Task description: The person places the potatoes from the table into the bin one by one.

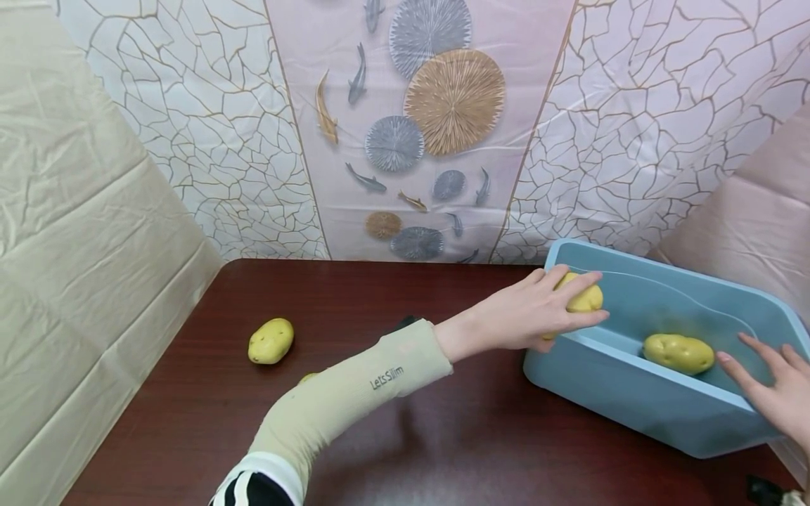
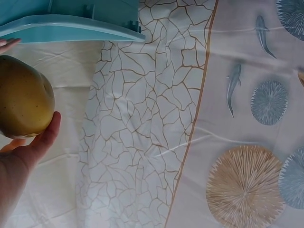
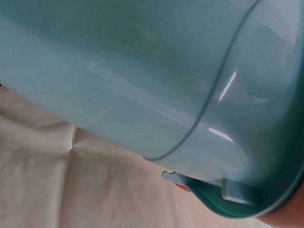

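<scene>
My left hand [image 1: 538, 309] grips a yellow potato [image 1: 585, 299] at the left end of a blue plastic bin [image 1: 607, 400], close over its rim. In the left wrist view, thumb and fingers wrap the lower side of this potato [image 2: 23, 97]. Inside the bin lies another potato [image 1: 678, 353]. My right hand [image 1: 775, 386] is at the bin's near right side, fingers spread and fairly straight over the rim. Seen from the right wrist, the bin wall [image 3: 123, 80] fills most of the picture and hides most of that hand.
On the dark brown table [image 1: 481, 436], a single potato [image 1: 271, 341] lies to the left. A sliver of another potato [image 1: 308, 377] shows behind my left sleeve [image 1: 354, 393]. Patterned cloth [image 1: 253, 126] hangs along the back, with beige cloth [image 1: 76, 246] at the left side.
</scene>
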Motion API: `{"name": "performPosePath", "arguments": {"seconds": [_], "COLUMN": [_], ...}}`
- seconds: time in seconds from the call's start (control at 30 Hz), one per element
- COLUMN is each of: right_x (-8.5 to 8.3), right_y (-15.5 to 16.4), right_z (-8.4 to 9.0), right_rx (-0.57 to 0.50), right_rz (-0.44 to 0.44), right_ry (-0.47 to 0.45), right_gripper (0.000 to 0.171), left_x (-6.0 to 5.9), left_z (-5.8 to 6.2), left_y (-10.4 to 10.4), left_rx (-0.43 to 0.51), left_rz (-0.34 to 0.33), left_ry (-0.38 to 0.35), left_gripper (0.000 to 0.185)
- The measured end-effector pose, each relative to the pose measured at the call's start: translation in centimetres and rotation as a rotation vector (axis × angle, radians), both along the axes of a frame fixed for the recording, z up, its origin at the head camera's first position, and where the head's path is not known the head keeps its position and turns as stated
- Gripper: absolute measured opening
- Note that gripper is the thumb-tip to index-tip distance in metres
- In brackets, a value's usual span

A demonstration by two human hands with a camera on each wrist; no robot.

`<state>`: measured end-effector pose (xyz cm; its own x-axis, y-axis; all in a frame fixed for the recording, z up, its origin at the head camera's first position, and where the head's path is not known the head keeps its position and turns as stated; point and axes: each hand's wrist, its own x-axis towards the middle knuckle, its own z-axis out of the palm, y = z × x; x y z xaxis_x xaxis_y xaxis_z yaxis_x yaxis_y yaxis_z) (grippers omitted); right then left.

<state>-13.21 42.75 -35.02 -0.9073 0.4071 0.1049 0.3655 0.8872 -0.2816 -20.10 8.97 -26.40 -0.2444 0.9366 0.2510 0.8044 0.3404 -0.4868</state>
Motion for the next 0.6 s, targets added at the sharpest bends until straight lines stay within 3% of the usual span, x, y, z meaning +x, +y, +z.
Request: {"name": "performPosePath", "arguments": {"seconds": [0.6], "right_x": [-0.2], "right_y": [0.7], "right_z": [-0.5], "right_rx": [0.017], "right_rz": [0.016], "right_ry": [0.001], "right_gripper": [0.085], "left_x": [-0.9], "left_z": [0.6], "left_y": [2.4], "left_rx": [-0.061], "left_rz": [0.046], "left_ry": [-0.088], "left_gripper": [0.06]}}
